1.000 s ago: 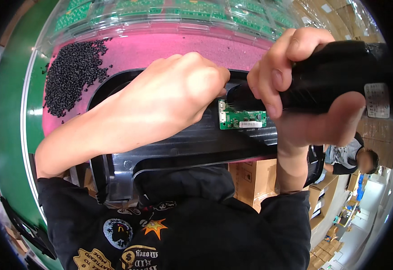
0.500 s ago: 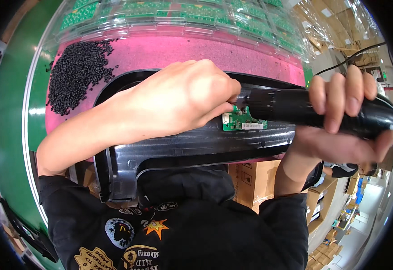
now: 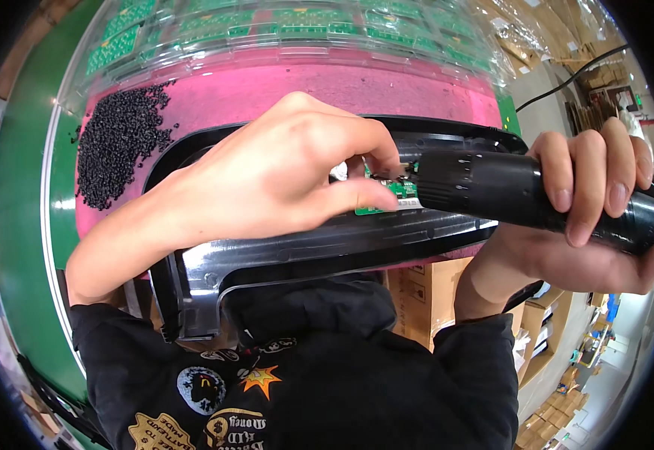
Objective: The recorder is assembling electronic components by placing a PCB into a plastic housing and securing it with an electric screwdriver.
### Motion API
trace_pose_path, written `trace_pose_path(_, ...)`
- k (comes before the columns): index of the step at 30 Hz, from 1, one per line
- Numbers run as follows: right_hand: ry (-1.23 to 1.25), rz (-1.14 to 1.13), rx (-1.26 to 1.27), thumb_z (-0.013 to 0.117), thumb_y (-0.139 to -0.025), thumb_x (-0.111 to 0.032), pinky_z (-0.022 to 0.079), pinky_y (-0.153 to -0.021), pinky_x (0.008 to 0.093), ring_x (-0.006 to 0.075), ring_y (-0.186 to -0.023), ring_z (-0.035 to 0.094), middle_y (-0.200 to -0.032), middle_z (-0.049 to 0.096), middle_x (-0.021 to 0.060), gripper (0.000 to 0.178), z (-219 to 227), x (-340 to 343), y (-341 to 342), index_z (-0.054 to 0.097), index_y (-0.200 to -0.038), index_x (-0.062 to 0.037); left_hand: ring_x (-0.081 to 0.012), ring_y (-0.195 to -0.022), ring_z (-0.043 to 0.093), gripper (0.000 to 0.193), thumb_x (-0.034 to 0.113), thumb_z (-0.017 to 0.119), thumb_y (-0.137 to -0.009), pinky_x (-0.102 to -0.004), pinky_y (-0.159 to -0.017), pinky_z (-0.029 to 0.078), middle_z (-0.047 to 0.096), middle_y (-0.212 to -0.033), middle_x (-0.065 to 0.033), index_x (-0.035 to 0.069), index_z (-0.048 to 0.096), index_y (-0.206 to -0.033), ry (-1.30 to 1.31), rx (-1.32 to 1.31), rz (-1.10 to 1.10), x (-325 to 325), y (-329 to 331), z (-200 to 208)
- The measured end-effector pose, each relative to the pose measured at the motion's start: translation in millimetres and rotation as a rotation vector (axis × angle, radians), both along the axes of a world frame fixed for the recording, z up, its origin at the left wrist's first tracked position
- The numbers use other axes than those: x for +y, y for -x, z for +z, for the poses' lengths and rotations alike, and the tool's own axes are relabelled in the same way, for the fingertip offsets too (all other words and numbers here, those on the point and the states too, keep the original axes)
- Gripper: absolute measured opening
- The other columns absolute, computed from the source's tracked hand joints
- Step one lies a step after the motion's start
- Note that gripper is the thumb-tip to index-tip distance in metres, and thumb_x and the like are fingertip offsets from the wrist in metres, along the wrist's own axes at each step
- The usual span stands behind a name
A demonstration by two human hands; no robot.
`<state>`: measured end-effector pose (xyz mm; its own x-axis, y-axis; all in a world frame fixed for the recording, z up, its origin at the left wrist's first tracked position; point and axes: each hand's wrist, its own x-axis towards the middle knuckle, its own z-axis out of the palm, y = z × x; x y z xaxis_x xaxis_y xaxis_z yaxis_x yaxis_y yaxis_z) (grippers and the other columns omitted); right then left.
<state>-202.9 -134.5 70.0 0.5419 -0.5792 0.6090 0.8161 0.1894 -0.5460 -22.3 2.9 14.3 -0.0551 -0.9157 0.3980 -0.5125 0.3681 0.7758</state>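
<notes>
- Green circuit board lies a little right of the frame's centre, inside a long black plastic housing; the left fingers and a tool cover part of it.
- Left hand reaches in from the left side, with the thumb and the forefinger bent over the board. Their tips are near each other, but I cannot tell if a small piece is pinched there.
- Right hand, at the right side of the frame, is grasping a black cylindrical tool firmly, with the fingers wrapped over its top.
- This tool is almost horizontal; its ribbed nose points to the left, over the right part of the board and just beside the left fingertips.
- Below the housing's upper edge is a pink mat, which shows across the upper middle of the frame.
- On the mat, at upper left, there is a heap of small black pieces.
- Along the top edge stand clear plastic trays with green boards.
</notes>
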Motion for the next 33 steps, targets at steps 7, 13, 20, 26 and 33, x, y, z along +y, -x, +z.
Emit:
trace_pose_path(7,0.205,0.107,0.236,0.068,-0.078,-0.045,0.041,-0.056,0.0275,0.0073,-0.049,0.05,-0.083,0.05,0.0006,0.048,1,-9,14,0.048,-0.099,-0.0068,-0.0296,-0.071,0.069,0.01,-0.004,0.067,-0.08,-0.0325,-0.062,0.055,0.07,-0.081,-0.0166,-0.006,0.068,-0.09,0.161,-0.132,0.039,2,4,-7)
trace_pose_path(13,0.354,0.04,0.331,0.06,-0.084,-0.058,0.041,-0.056,0.0296,0.0106,-0.052,0.052,-0.087,0.05,0.0035,0.06,-8,-28,31,0.051,-0.107,-0.003,-0.0269,-0.063,0.065,0.002,-0.003,0.064,-0.08,-0.0314,-0.057,0.051,0.067,-0.075,-0.0145,-0.005,0.065,-0.081,0.146,-0.145,0.16,4,2,-2)
trace_pose_path(20,0.331,-0.1,0.377,0.053,-0.087,-0.064,0.039,-0.051,0.0296,0.012,-0.047,0.048,-0.081,0.05,0.0046,0.065,-24,-37,31,0.052,-0.107,-0.0026,-0.0325,-0.053,0.047,0.013,-0.004,0.058,-0.081,-0.04,-0.05,0.037,0.045,-0.062,-0.0141,-0.004,0.05,-0.071,-0.028,-0.219,0.099,5,5,-1)
trace_pose_path(26,0.304,-0.034,0.426,0.057,-0.085,-0.063,0.039,-0.051,0.0285,0.0105,-0.047,0.048,-0.081,0.05,0.0044,0.064,-22,-40,29,0.05,-0.104,-0.0033,-0.0348,-0.06,0.052,0.006,-0.004,0.059,-0.082,-0.0406,-0.053,0.04,0.051,-0.07,-0.015,-0.004,0.054,-0.078,-0.04,-0.221,0.109,4,4,-8)
trace_pose_path(33,0.398,-0.034,0.391,0.065,-0.079,-0.066,0.037,-0.049,0.0274,0.0093,-0.046,0.046,-0.079,0.048,0.0037,0.066,-27,-35,20,0.047,-0.098,-0.0056,-0.033,-0.074,0.063,0.008,0.002,0.068,-0.082,-0.0402,-0.062,0.051,0.062,-0.081,-0.0126,-0.002,0.062,-0.087,-0.103,-0.327,0.097,5,5,-7)
